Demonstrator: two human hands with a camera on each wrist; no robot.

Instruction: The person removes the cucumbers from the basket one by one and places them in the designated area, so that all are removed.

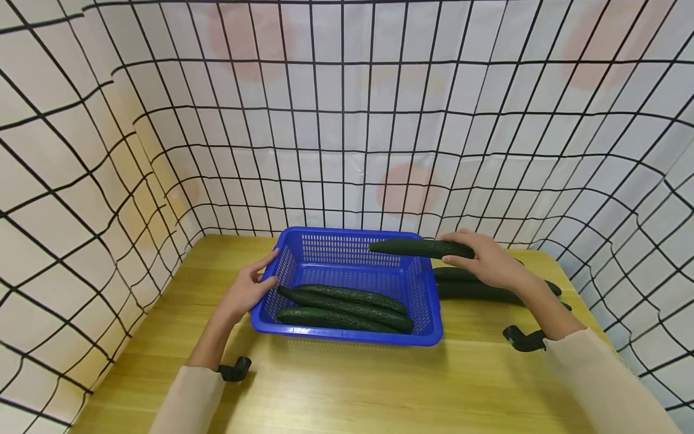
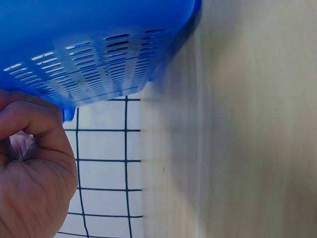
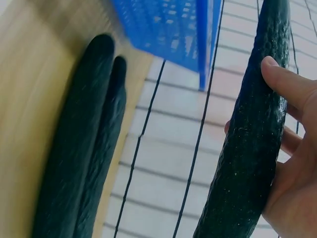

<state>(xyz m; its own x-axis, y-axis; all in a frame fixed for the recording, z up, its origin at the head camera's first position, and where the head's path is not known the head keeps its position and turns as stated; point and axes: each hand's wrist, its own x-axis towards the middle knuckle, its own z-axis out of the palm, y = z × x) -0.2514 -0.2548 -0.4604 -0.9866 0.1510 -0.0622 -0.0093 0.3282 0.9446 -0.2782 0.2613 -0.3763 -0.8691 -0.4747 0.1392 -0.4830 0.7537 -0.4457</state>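
Observation:
My right hand [image 1: 490,259] grips a dark green cucumber [image 1: 412,247] near one end, thumb on one side and fingers on the other. The cucumber's free end reaches over the back right part of a blue plastic basket [image 1: 347,336]. At the basket's left side, my left hand [image 1: 244,293] holds the rim, its curled fingers showing beside the slotted wall in the left wrist view. Inside, three cucumbers [image 1: 347,306] lie side by side along the front. More cucumbers [image 3: 74,139] lie on the table to the right, partly hidden under my right forearm in the head view.
The wooden table [image 1: 347,386] carries the basket in its middle. Black wire mesh [image 1: 341,147] stands along the back and both sides, with pale cloth behind it. A small black camera mount [image 1: 523,339] sticks out from each wrist.

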